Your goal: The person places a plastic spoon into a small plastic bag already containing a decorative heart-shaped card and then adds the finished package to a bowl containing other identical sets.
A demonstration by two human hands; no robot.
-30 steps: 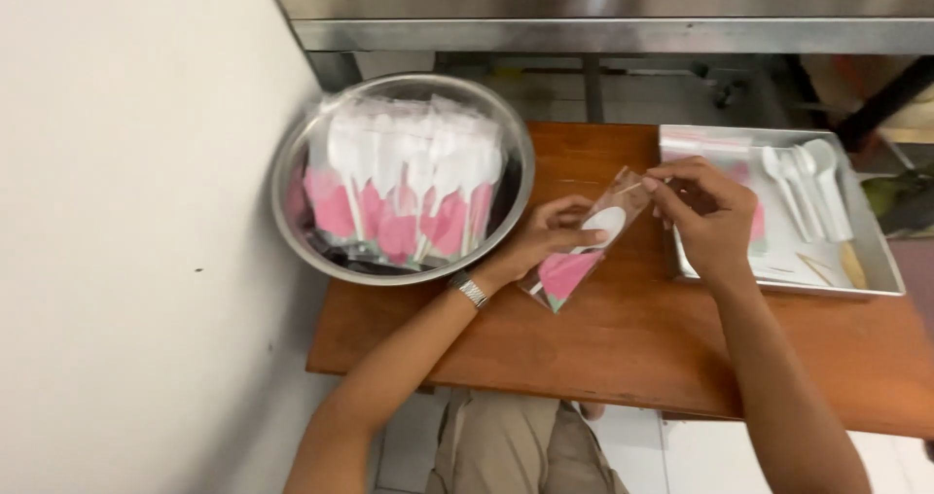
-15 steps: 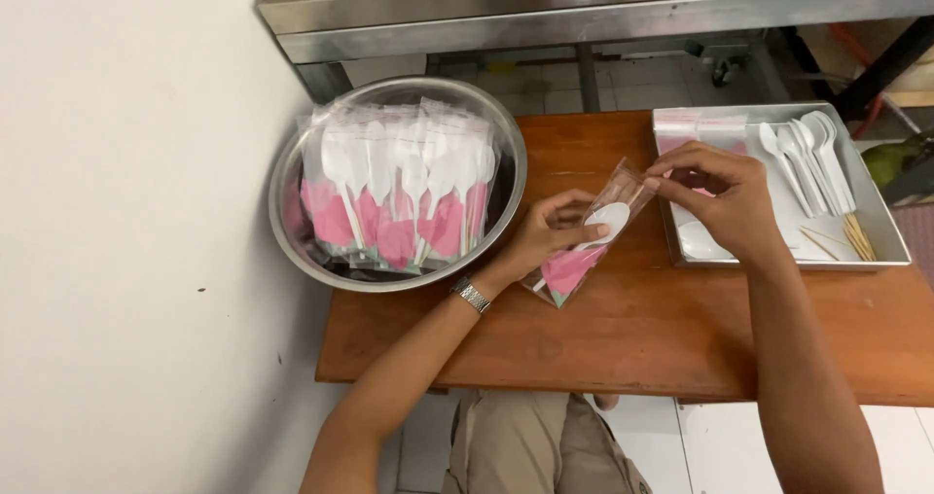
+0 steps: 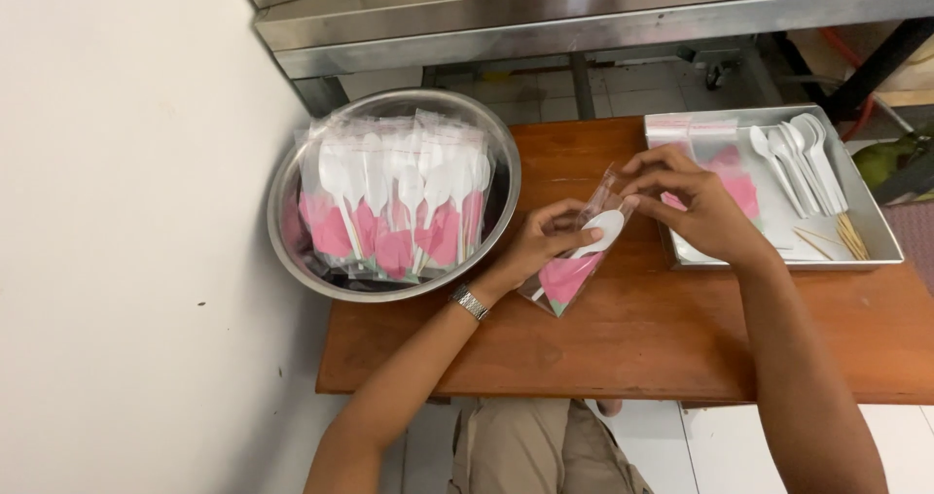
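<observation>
My left hand [image 3: 540,246] grips the middle of a clear plastic packet [image 3: 574,261] that holds a white plastic spoon and a folded pink napkin. My right hand [image 3: 696,207] pinches the packet's top end above the wooden table [image 3: 632,338]. A metal watch sits on my left wrist. To the left stands a large steel bowl [image 3: 292,251] filled with several finished packets [image 3: 394,202] of the same kind, standing upright.
A steel tray [image 3: 876,246] at the right holds several loose white spoons [image 3: 798,158], pink napkins, clear bags and toothpicks. A white wall runs along the left. A steel counter edge [image 3: 584,17] lies behind the table.
My hands and the packet have stayed in nearly the same place over the table; my right fingers have shifted slightly at the packet's top. The camera view has tilted a little.
</observation>
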